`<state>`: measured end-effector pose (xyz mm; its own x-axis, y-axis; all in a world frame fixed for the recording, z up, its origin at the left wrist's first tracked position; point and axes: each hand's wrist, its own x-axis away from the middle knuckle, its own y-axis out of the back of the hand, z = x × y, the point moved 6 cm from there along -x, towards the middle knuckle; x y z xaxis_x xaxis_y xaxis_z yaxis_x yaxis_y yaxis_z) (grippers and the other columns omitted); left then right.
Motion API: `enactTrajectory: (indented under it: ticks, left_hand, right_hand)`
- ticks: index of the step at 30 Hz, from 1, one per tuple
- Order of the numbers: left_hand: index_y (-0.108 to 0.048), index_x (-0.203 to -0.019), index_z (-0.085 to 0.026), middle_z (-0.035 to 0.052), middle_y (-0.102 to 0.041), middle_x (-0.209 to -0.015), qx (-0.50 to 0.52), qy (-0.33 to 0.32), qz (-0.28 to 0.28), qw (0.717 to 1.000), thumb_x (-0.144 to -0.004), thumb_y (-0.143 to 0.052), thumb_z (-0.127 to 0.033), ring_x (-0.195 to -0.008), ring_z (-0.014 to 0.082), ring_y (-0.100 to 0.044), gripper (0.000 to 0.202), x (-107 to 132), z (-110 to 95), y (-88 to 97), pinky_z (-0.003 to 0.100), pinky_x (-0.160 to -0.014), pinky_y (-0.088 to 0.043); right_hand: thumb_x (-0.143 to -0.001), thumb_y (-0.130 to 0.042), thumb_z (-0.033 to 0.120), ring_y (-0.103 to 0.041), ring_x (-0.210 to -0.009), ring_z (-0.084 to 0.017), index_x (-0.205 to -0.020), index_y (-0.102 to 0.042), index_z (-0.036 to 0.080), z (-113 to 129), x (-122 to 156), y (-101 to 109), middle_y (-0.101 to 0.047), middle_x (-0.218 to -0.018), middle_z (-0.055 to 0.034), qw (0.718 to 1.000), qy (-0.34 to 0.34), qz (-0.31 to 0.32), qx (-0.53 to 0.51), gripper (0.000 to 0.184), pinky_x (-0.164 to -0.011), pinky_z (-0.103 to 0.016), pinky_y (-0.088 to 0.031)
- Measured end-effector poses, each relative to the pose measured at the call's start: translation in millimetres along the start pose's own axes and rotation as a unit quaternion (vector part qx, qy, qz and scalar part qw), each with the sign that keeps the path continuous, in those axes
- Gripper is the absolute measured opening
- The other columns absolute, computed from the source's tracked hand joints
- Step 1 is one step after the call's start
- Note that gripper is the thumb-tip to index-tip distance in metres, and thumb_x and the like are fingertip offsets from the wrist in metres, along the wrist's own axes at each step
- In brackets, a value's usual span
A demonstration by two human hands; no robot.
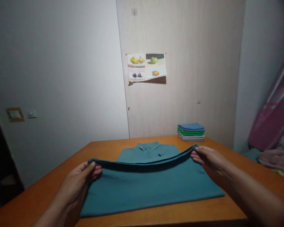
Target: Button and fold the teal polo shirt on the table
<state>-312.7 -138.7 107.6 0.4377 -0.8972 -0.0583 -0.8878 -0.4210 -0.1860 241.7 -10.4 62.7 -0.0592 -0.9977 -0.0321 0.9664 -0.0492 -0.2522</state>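
Note:
A teal polo shirt (151, 186) lies on the table with its collar at the far side. Its lower part is raised off the table as a wide folded flap, and the edge sags between my hands. My left hand (82, 175) pinches the left corner of that edge between thumb and fingers. At the right corner, my right hand (207, 157) grips the edge in the same way, somewhat higher and farther off. The collar and a small dark mark on the chest show beyond the flap; the middle of the shirt is hidden behind it.
The orange-brown wooden table (49, 186) reaches the back wall. A stack of folded clothes (191, 132) in blue, green and checked grey stands at its far right. A fruit picture sheet (146, 67) hangs on the panel. Crumpled cloth (274, 160) lies to the right.

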Motion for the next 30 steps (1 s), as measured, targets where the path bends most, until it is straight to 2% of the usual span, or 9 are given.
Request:
enactTrajectory:
  ticks: [4, 7, 14, 19, 22, 24, 27, 30]
  left_hand:
    - [-0.066, -0.085, -0.012, 0.0082, -0.074, -0.075, -0.028, 0.000, 0.001, 1.000, -0.084, -0.070, -0.014, -0.058, 0.0111, -0.068, 0.005, -35, -7, -19.4, 0.016, -0.056, -0.056]
    - [-0.065, -0.082, -0.012, 0.0077, -0.073, -0.072, -0.028, -0.004, -0.009, 1.000, -0.082, -0.072, -0.016, -0.056, 0.0116, -0.068, 0.008, -62, -9, -31.6, 0.017, -0.054, -0.056]
    - [-0.064, -0.078, -0.012, 0.0071, -0.072, -0.070, -0.043, -0.003, -0.042, 0.998, -0.080, -0.074, -0.019, -0.055, 0.0131, -0.067, 0.013, -120, -7, -53.8, 0.020, -0.054, -0.055]
    - [-0.062, -0.079, -0.012, 0.0062, -0.070, -0.069, -0.075, 0.000, -0.054, 0.996, -0.083, -0.070, -0.020, -0.053, 0.0121, -0.065, 0.012, -156, -1, -67.7, 0.018, -0.050, -0.051]
    - [-0.060, -0.080, -0.013, 0.0055, -0.070, -0.070, -0.080, 0.009, -0.060, 0.995, -0.085, -0.066, -0.020, -0.053, 0.0112, -0.065, 0.010, -181, 11, -74.8, 0.018, -0.050, -0.051]
    - [-0.059, -0.080, -0.013, 0.0053, -0.069, -0.069, -0.087, 0.023, -0.067, 0.994, -0.086, -0.064, -0.019, -0.052, 0.0112, -0.065, 0.010, -197, 26, -78.1, 0.018, -0.049, -0.051]
    - [-0.057, -0.077, -0.013, 0.0067, -0.067, -0.065, -0.111, 0.061, -0.073, 0.989, -0.087, -0.061, -0.018, -0.046, 0.0127, -0.062, 0.012, -211, 58, -80.7, 0.021, -0.045, -0.049]
    - [-0.057, -0.073, -0.014, 0.0087, -0.068, -0.063, -0.135, 0.091, -0.072, 0.984, -0.084, -0.063, -0.016, -0.042, 0.0146, -0.061, 0.013, -216, 85, -80.8, 0.022, -0.041, -0.046]
  right_hand:
    - [-0.093, -0.060, 0.013, -0.074, -0.070, -0.015, -0.092, -0.062, 0.015, 6, -29, -13, -0.075, -0.083, -0.0097, 0.999, -0.006, -0.040, 0.007, 0.002, -0.063, -0.021, -0.063]
    - [-0.094, -0.057, 0.012, -0.073, -0.067, -0.014, -0.089, -0.062, 0.014, 12, -51, -23, -0.074, -0.078, -0.0094, 0.998, -0.009, -0.061, 0.011, 0.007, -0.059, -0.020, -0.062]
    - [-0.093, -0.057, 0.014, -0.072, -0.062, -0.016, -0.089, -0.061, 0.015, 22, -103, -39, -0.074, -0.077, -0.0100, 0.995, -0.008, -0.098, 0.035, 0.005, -0.056, -0.023, -0.062]
    - [-0.094, -0.057, 0.015, -0.071, -0.059, -0.016, -0.089, -0.061, 0.014, 22, -138, -48, -0.073, -0.075, -0.0109, 0.992, -0.011, -0.111, 0.054, 0.006, -0.054, -0.023, -0.061]
    - [-0.093, -0.058, 0.013, -0.070, -0.057, -0.015, -0.089, -0.060, 0.014, 15, -161, -52, -0.072, -0.073, -0.0102, 0.990, -0.017, -0.127, 0.064, 0.005, -0.052, -0.022, -0.060]
    - [-0.092, -0.057, 0.012, -0.068, -0.055, -0.014, -0.088, -0.059, 0.014, 4, -174, -53, -0.071, -0.070, -0.0083, 0.987, -0.024, -0.141, 0.068, 0.005, -0.051, -0.022, -0.060]
    - [-0.090, -0.058, 0.010, -0.066, -0.050, -0.015, -0.085, -0.058, 0.015, -24, -188, -53, -0.068, -0.063, -0.0058, 0.982, -0.050, -0.162, 0.078, 0.007, -0.048, -0.023, -0.059]
    - [-0.087, -0.060, 0.009, -0.066, -0.049, -0.016, -0.081, -0.057, 0.015, -53, -193, -50, -0.065, -0.057, -0.0048, 0.976, -0.087, -0.177, 0.092, 0.009, -0.047, -0.024, -0.058]
